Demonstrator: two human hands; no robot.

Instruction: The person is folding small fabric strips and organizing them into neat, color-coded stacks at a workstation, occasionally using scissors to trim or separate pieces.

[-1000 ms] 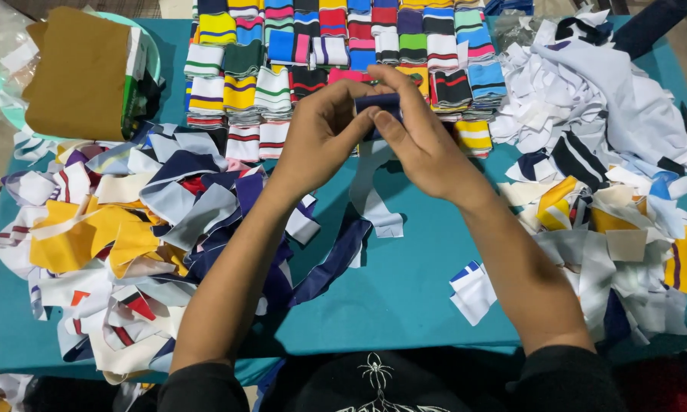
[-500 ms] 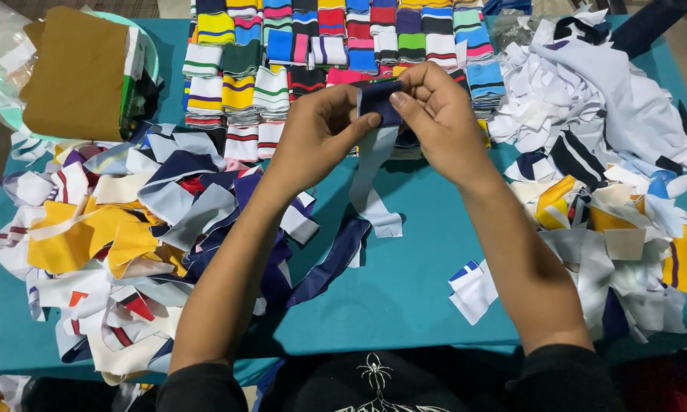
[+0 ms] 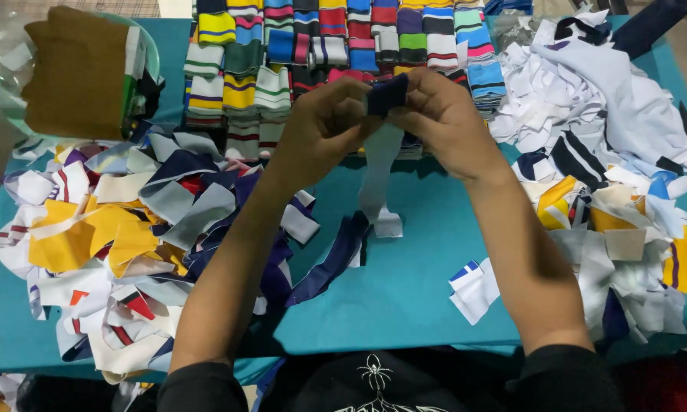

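Partly hidden — navy strip [image 3: 388, 93] between hands

A dark navy fabric strip [image 3: 387, 93] is pinched between the fingertips of both hands, held up over the middle of the bench, just in front of the far rows of striped pieces. Its top is folded into a small dark bunch; a paler grey length hangs straight down, its end resting on the teal surface.
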